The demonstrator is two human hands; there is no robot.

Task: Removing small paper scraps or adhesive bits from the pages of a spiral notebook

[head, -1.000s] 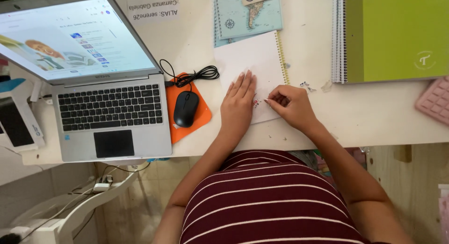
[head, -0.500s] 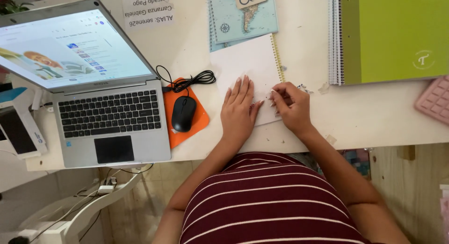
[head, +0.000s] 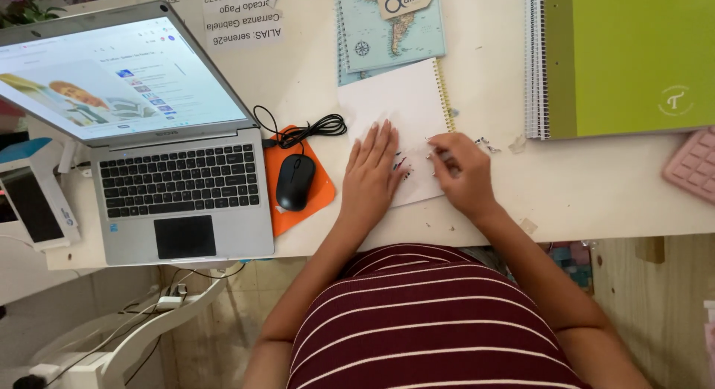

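A white desk (head: pixel 596 188) fills the upper part of the view, in soft, even light. Below its edge there is a pale tiled floor (head: pixel 216 337), and a wooden panel (head: pixel 655 299) stands on the right.

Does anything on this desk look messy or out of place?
Small scraps lie scattered on the table beside the white notepad, near the right hand. The mouse cable is loosely bundled.
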